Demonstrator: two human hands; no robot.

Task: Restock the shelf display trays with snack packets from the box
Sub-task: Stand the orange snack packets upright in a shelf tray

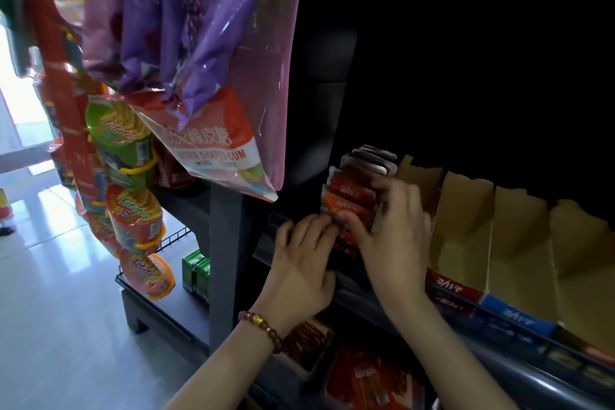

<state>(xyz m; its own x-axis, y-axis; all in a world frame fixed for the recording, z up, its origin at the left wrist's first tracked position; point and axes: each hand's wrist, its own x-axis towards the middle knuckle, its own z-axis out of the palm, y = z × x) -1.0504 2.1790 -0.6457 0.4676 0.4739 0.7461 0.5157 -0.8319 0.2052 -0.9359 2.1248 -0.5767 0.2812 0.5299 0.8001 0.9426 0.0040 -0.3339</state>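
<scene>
As right hand (396, 236) holds packets (351, 191), dark shelf (229, 260); glossy floor (60, 293)

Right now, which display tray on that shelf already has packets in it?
The leftmost one, where the left hand and right hand work: it holds a row of red packets; the trays to its right show only bare cardboard.

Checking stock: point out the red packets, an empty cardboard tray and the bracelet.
red packets (349, 188), head view, a front packet's face
empty cardboard tray (462, 210), head view, brown inner wall
bracelet (263, 326), head view, beads at wrist
</scene>
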